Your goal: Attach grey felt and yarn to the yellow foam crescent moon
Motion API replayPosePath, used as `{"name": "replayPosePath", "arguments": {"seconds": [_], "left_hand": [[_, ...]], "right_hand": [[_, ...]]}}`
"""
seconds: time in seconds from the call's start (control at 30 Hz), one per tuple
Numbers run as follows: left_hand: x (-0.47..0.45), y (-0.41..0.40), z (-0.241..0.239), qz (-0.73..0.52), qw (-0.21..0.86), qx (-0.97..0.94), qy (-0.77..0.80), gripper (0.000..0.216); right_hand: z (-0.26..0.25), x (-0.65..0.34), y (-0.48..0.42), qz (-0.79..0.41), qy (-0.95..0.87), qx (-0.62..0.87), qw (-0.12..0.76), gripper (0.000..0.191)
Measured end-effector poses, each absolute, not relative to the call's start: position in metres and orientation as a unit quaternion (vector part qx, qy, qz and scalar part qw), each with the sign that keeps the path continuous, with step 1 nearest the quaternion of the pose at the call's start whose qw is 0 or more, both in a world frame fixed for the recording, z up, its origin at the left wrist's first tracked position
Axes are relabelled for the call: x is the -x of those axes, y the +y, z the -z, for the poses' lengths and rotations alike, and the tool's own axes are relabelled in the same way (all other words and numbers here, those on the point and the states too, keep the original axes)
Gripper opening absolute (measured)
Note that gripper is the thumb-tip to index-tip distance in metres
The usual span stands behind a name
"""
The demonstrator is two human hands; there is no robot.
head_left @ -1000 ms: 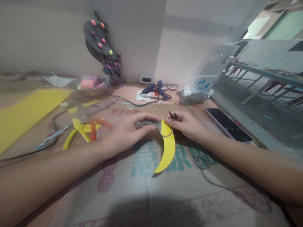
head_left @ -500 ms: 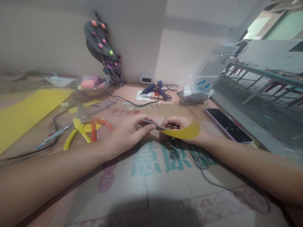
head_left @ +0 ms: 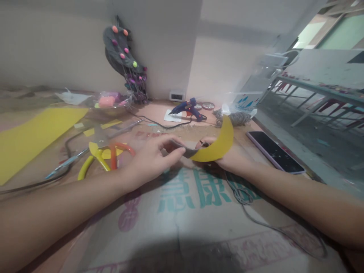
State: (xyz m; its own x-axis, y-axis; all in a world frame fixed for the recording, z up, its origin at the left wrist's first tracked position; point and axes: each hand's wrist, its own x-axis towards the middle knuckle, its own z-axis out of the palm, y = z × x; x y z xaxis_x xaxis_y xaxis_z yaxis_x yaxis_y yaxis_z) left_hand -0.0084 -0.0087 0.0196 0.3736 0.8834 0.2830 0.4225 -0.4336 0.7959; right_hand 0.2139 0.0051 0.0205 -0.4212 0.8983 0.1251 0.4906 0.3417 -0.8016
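Observation:
A yellow crescent-shaped piece of card (head_left: 217, 147) is held up over the cardboard, its left part wrapped in grey yarn (head_left: 191, 152). My left hand (head_left: 162, 153) pinches the wrapped end between thumb and fingers. Behind the crescent, my right hand (head_left: 231, 159) is closed with curled fingers, and a strand of the yarn seems to be in them; the card partly hides this hand. Below the right wrist, a loose grey strand (head_left: 243, 196) lies in loops on the cardboard.
Scissors with an orange handle (head_left: 113, 157) and yellow-handled pliers (head_left: 85, 167) lie left. A blue glue gun (head_left: 186, 108) rests at the back beside a yarn bundle (head_left: 236, 118). A phone (head_left: 274, 151) lies right, yellow sheet (head_left: 42, 132) left. A decorated grey crescent (head_left: 119, 49) stands against the wall.
The crescent has turned so that its free yellow tip points upward and its broad face shows. My right hand has shifted slightly behind it; my left hand keeps its pinch.

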Motion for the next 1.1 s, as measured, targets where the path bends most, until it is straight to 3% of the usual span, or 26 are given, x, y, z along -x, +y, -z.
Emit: {"name": "replayPosePath", "arguments": {"seconds": [0.13, 0.27, 0.4, 0.53, 0.63, 0.8, 1.0, 1.1], "left_hand": [[0.009, -0.008, -0.022, -0.367, 0.328, -0.762, 0.421, 0.017], [0.009, -0.007, -0.023, -0.36, 0.31, -0.77, 0.427, 0.018], [0.009, -0.006, -0.02, -0.366, 0.304, -0.771, 0.422, 0.016], [0.01, -0.007, -0.019, -0.374, 0.293, -0.762, 0.441, 0.015], [0.011, -0.006, -0.019, -0.373, 0.298, -0.748, 0.461, 0.016], [0.012, -0.006, -0.018, -0.384, 0.307, -0.736, 0.466, 0.016], [0.011, -0.005, -0.016, -0.383, 0.306, -0.741, 0.459, 0.019], [0.009, -0.005, -0.015, -0.394, 0.313, -0.747, 0.435, 0.019]], "right_hand": [[-0.022, -0.21, 0.003, -0.428, -0.712, 0.478, 0.284, 0.022], [-0.022, -0.209, 0.002, -0.395, -0.73, 0.475, 0.293, 0.021], [-0.022, -0.211, 0.002, -0.227, -0.792, 0.495, 0.278, 0.019], [-0.023, -0.214, 0.003, -0.022, -0.861, 0.45, 0.236, 0.041], [-0.019, -0.217, 0.007, 0.037, -0.871, 0.443, 0.21, 0.048], [-0.009, -0.223, 0.02, 0.014, -0.862, 0.469, 0.192, 0.049], [-0.012, -0.223, 0.019, -0.079, -0.788, 0.483, 0.373, 0.043], [-0.019, -0.219, 0.008, -0.13, -0.764, 0.492, 0.398, 0.031]]}}
